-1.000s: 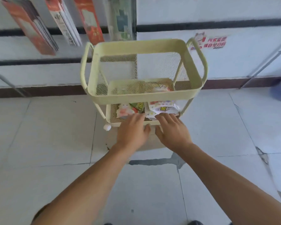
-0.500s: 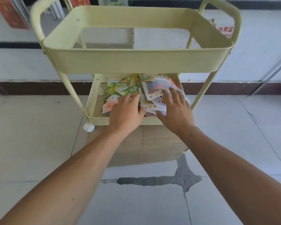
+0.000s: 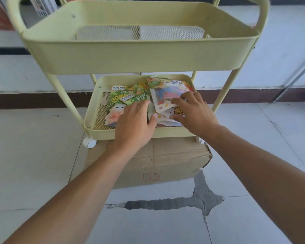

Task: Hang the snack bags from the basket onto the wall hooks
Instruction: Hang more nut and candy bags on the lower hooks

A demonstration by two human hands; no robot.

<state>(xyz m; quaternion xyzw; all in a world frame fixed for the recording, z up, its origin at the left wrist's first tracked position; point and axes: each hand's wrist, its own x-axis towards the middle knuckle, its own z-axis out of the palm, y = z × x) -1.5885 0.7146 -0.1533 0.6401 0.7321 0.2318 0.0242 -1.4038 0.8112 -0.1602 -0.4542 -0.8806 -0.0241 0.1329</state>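
In the lower basket, a white bag is being pinched between the thumb and curled fingers of the right hand, while a green bag, lying just beyond the fingertips, is being pressed by the flat, close-fingered left hand.
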